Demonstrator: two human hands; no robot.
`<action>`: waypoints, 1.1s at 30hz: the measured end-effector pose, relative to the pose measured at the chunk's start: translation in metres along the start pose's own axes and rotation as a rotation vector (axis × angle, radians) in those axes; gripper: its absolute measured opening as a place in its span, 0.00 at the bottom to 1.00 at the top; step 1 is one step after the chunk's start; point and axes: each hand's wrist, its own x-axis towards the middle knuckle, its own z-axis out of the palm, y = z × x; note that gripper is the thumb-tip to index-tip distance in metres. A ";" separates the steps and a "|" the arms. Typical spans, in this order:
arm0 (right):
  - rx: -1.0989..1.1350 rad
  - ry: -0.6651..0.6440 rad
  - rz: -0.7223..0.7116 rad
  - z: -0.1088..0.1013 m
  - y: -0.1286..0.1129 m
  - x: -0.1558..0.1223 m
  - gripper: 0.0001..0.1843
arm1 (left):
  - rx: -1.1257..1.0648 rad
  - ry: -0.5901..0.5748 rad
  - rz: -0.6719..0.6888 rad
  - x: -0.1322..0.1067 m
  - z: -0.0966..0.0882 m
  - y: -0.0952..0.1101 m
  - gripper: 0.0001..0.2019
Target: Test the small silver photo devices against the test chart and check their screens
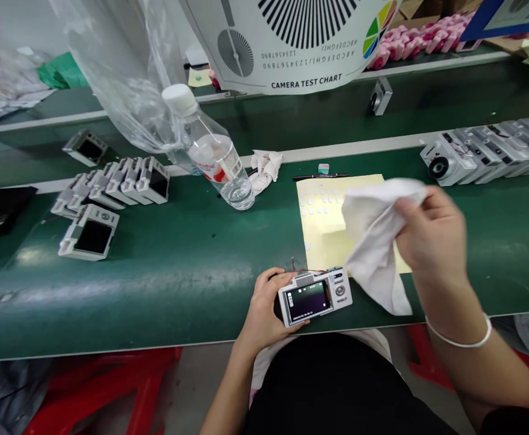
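Observation:
My left hand (264, 308) grips a small white camera (315, 297) near the front edge of the green bench, its lit rear screen facing up at me. Thin red wires stick out behind the camera. My right hand (431, 232) is closed on a white cloth (375, 241), held in the air just right of and above the camera. The cloth hangs down over a yellow sheet (323, 211) dotted with small white round stickers.
A row of white cameras (114, 184) lies at left, another row (491, 151) at right. A tilted water bottle (214, 154) and clear plastic bag (123, 72) stand mid-left. A crumpled cloth (265, 169), a black pen (321, 176) and a camera test chart (300, 42) sit behind.

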 end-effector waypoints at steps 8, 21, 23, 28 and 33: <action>-0.534 0.030 -0.401 -0.014 -0.017 0.001 0.25 | -0.016 0.028 0.009 -0.001 0.002 -0.004 0.35; 0.216 -0.520 0.321 0.006 0.055 -0.090 0.25 | -0.074 0.035 -0.055 0.002 -0.004 0.003 0.36; 0.334 -0.523 0.373 0.007 0.056 -0.092 0.28 | -0.093 0.034 -0.056 0.002 -0.004 0.002 0.36; 0.445 -0.537 0.475 0.010 0.051 -0.106 0.27 | -0.144 0.037 -0.080 0.001 -0.006 0.007 0.36; 0.372 -0.633 0.412 -0.007 0.007 -0.115 0.24 | -0.164 0.143 0.060 0.008 -0.019 0.042 0.37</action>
